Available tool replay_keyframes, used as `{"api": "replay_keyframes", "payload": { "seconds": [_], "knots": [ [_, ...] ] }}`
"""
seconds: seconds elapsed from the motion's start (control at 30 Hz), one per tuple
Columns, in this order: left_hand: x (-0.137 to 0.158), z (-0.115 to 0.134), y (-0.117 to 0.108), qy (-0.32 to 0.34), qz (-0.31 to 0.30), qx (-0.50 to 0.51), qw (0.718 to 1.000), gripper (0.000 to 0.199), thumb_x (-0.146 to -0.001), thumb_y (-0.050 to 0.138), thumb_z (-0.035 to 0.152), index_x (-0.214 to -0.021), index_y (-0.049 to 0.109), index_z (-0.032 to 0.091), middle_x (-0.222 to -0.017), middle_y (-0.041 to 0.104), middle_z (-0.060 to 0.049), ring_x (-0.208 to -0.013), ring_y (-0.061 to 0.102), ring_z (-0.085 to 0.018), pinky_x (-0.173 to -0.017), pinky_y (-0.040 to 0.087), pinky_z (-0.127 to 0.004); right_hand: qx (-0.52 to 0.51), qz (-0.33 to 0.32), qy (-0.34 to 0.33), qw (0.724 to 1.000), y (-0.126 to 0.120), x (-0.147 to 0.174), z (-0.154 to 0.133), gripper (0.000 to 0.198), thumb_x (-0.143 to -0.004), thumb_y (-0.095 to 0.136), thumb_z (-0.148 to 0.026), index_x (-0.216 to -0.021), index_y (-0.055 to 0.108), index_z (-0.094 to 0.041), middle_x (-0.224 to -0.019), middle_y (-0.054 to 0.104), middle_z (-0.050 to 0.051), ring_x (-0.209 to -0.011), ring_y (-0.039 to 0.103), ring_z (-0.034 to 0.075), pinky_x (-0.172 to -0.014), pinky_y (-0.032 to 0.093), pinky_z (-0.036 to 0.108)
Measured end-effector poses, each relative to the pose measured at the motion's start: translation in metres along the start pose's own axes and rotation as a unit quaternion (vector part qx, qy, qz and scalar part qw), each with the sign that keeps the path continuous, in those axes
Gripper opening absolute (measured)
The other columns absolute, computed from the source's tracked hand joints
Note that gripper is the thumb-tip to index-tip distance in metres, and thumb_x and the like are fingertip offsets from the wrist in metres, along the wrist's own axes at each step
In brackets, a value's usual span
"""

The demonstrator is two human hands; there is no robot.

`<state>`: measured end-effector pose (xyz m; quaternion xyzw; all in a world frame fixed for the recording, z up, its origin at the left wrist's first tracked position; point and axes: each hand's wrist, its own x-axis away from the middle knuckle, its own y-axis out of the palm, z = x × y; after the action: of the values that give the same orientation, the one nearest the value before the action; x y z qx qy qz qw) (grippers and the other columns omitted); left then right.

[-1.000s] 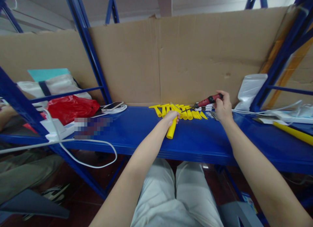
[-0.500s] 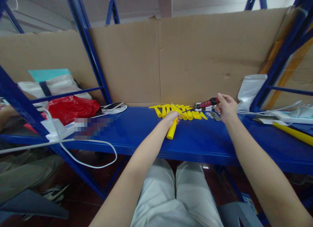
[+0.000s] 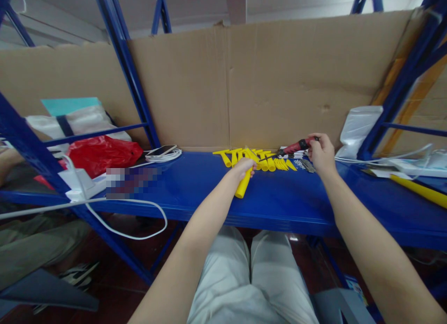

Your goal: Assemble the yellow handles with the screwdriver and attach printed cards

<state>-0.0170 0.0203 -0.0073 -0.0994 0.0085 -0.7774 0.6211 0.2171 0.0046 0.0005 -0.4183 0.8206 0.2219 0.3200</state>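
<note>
Screwdriver [image 3: 297, 147] is a chunky one, red handle with black parts and a thin dark shaft, slanting down toward the left hand [image 3: 246, 168]. Right hand [image 3: 320, 154] has its fingertips pinched on the handle's back end. Left hand's wrapped around a yellow tube [image 3: 241, 189], bright, smooth and plain, round end angled at the front edge of the blue shelf [image 3: 286, 198]. Can't really tell if the driver's tip touches it. More yellow pieces [image 3: 271, 165] sit in a row just behind, near the cardboard [image 3: 279, 82].
</note>
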Motion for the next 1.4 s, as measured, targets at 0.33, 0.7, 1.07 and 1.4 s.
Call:
{"api": "replay_keyframes", "payload": {
  "seconds": [0.33, 0.7, 1.07, 1.4],
  "knots": [
    [0.002, 0.002, -0.003, -0.003, -0.005, -0.036, 0.999, 0.020, -0.076, 0.047, 0.001, -0.068, 0.043, 0.018, -0.047, 0.041, 0.005, -0.038, 0.037, -0.007, -0.043, 0.030, -0.021, 0.009, -0.009, -0.009, 1.000, 0.000, 0.003, -0.007, 0.011, -0.075, 0.056, -0.027, -0.085, 0.058, -0.024, -0.071, 0.057, 0.000, -0.064, 0.055, 0.016, -0.053, 0.044, 0.028],
    [0.001, 0.001, -0.002, 0.012, -0.011, -0.030, 0.999, 0.022, -0.074, 0.047, 0.000, -0.065, 0.042, 0.018, -0.047, 0.041, 0.006, -0.037, 0.035, -0.006, -0.044, 0.030, -0.022, -0.138, -0.007, 0.104, 0.985, 0.001, 0.000, -0.013, 0.029, -0.067, 0.075, -0.044, -0.071, 0.057, -0.021, -0.048, 0.046, -0.006, -0.032, 0.036, 0.007, -0.029, 0.025, 0.021],
    [0.003, 0.003, -0.003, 0.008, -0.003, -0.013, 1.000, 0.022, -0.078, 0.045, 0.001, -0.067, 0.040, 0.019, -0.047, 0.041, 0.006, -0.036, 0.035, -0.006, -0.043, 0.029, -0.021, -0.149, -0.059, 0.117, 0.980, -0.001, 0.001, -0.019, 0.037, -0.068, 0.073, -0.056, -0.075, 0.059, -0.022, -0.041, 0.043, -0.007, -0.032, 0.041, 0.009, -0.030, 0.031, 0.022],
    [0.000, 0.001, -0.004, 0.016, -0.012, -0.011, 1.000, 0.017, -0.076, 0.045, 0.001, -0.072, 0.045, 0.018, -0.047, 0.041, 0.006, -0.036, 0.037, -0.007, -0.043, 0.030, -0.021, -0.129, -0.033, 0.089, 0.987, -0.001, -0.001, -0.013, 0.039, -0.065, 0.076, -0.053, -0.066, 0.051, -0.023, -0.040, 0.040, -0.008, -0.029, 0.037, 0.008, -0.028, 0.027, 0.022]
  ]
}}
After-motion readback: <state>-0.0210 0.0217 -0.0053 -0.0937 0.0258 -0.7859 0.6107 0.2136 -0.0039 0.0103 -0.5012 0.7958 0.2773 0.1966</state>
